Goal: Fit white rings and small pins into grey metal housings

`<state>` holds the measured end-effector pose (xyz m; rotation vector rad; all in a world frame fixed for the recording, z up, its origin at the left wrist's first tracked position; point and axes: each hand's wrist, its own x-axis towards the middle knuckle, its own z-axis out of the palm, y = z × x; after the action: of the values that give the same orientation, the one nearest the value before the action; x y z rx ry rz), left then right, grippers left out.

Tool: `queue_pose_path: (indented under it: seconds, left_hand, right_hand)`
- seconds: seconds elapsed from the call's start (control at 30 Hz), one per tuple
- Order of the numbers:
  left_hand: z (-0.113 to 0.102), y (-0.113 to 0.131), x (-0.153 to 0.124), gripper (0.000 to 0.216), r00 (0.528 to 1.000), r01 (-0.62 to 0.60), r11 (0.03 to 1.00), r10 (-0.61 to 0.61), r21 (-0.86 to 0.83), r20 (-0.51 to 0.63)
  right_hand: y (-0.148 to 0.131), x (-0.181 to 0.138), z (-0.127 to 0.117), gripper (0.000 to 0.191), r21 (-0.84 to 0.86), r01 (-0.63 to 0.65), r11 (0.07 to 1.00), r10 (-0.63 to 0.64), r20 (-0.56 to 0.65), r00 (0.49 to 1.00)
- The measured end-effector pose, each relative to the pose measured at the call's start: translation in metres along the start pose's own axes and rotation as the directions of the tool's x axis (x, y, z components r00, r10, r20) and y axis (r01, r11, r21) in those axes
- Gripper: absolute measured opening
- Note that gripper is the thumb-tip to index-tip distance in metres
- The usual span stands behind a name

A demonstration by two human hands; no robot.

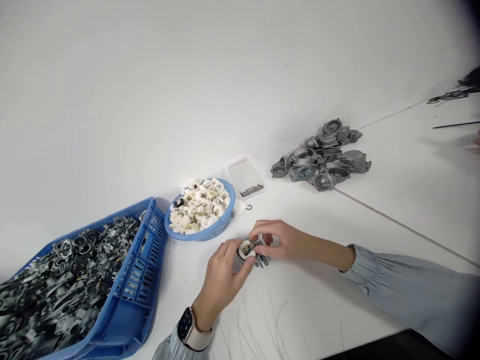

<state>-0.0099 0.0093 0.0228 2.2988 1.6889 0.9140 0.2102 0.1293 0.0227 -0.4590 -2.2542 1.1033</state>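
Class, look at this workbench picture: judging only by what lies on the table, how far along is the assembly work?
Done: a small pile of grey housings lies apart at the back. In hand: the left hand and right hand together hold one metal part with a white ring. Left: the blue crate is heaped with metal parts, and the round basket holds many white rings.

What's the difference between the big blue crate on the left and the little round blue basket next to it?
The blue crate is rectangular with slotted walls; the round basket is a shallow bowl shape. The crate is much the larger and runs past the picture's edge, while the basket lies wholly in view. The crate holds dark grey metal parts; the basket holds white ring-shaped pieces. Both are blue, perforated, heaped full and sit on the white table.
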Motion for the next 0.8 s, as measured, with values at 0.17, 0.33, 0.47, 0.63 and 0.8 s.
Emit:
queue_pose_path:
  seconds: [0.17, 0.33, 0.47, 0.63, 0.8]
  left_hand:
    - [0.0003, -0.0006, 0.0, 0.028, 1.0, -0.007, 1.0, 0.007, 0.005, -0.005]
    - [0.0004, -0.0002, 0.0003, 0.027, 1.0, -0.007, 1.0, 0.007, 0.005, -0.002]
    - [-0.0001, 0.0006, 0.0004, 0.027, 1.0, -0.002, 1.0, 0.002, 0.005, 0.002]
    - [-0.0002, 0.0006, -0.0004, 0.027, 1.0, 0.009, 1.0, -0.009, 0.0, 0.015]
    - [-0.0006, 0.0013, 0.0001, 0.027, 1.0, 0.015, 1.0, -0.015, -0.001, 0.02]
  right_hand:
    - [-0.0014, 0.0004, -0.0009, 0.018, -0.025, 0.009, 1.0, -0.009, 0.012, 1.0]
    - [-0.0017, 0.0006, -0.0004, 0.018, -0.018, 0.005, 1.0, -0.005, 0.009, 1.0]
    - [-0.001, 0.0006, -0.0001, 0.018, -0.015, -0.004, 1.0, 0.004, 0.015, 1.0]
    - [-0.0007, 0.0002, -0.0004, 0.018, -0.016, -0.008, 1.0, 0.009, 0.021, 1.0]
    - [-0.0007, 0.0, -0.0006, 0.017, -0.013, -0.009, 1.0, 0.01, 0.021, 1.0]
